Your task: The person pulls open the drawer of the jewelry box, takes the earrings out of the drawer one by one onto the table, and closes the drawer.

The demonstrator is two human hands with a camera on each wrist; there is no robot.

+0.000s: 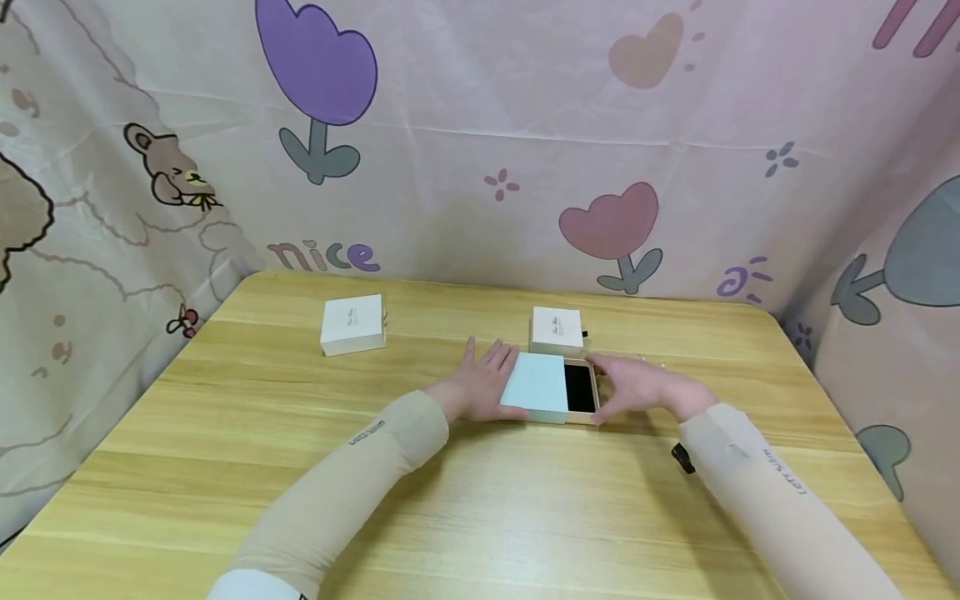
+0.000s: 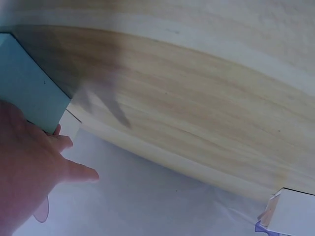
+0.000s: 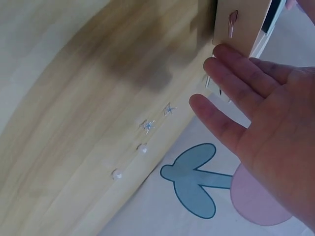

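Sleeves in beige cover both forearms, the left one (image 1: 337, 483) and the right one (image 1: 772, 492), at the near side of the wooden table (image 1: 510, 525); a small black object (image 1: 682, 458) lies just beside the right one, too small to make out. Beyond them, right of the table's middle, lies a pale blue box (image 1: 536, 387), its drawer (image 1: 581, 417) partly out to the right and showing a dark lining (image 1: 578, 385). The left hand (image 1: 480, 390) holds the box's left end, thumb along the near side and fingers spread toward the far side. The right hand (image 1: 633, 385) is at the drawer's end, thumb and forefinger by its near and far corners; whether they pinch it or only touch, I cannot tell. The box looks like stiff card: probably light, smooth enough to slide, and easily dented, so it is best held lightly by its long sides, with the drawer taken by its corners or the little pull loop (image 3: 232, 22). Past the right hand lie a few tiny, delicate-looking trinkets (image 3: 147, 126). Farther off stand two white boxes, one at right (image 1: 557, 327) just beyond the blue one, another at left (image 1: 352, 323), before a printed cloth (image 1: 450, 167).
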